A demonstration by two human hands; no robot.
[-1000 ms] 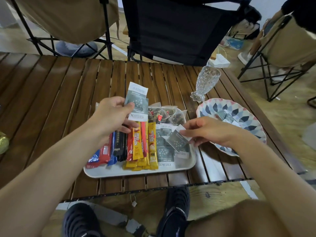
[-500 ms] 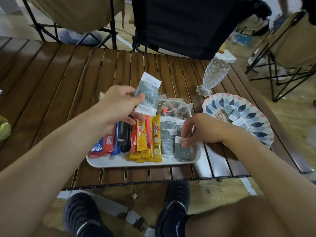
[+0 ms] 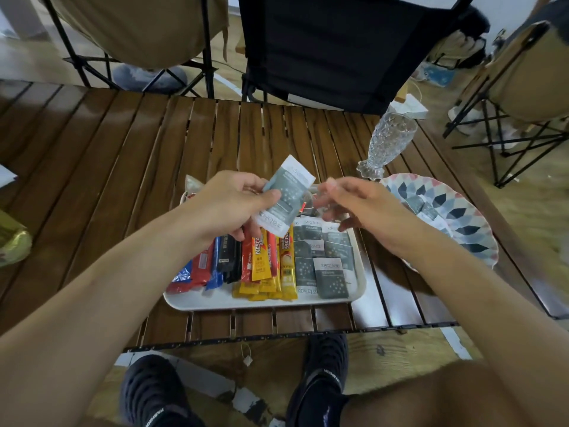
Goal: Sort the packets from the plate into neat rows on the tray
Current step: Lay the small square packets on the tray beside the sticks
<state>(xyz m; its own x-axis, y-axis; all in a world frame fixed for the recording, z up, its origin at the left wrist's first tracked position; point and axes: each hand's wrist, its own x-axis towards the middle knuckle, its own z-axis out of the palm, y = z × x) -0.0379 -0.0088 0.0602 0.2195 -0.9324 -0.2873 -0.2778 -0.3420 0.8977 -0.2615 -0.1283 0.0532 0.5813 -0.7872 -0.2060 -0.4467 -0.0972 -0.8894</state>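
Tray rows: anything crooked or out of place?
Yes. The red and blue sticks at the tray's left end fan out slanted, unlike the straight yellow sticks. The grey packets overlap unevenly.

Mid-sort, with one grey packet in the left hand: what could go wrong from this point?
1. The glass stands just beyond the tray and beside the plate. The right hand, passing between the two, might knock it over.
2. The grey packets on the tray overlap, close to its right rim. Setting down the grey packet that the left hand holds could skew that row.
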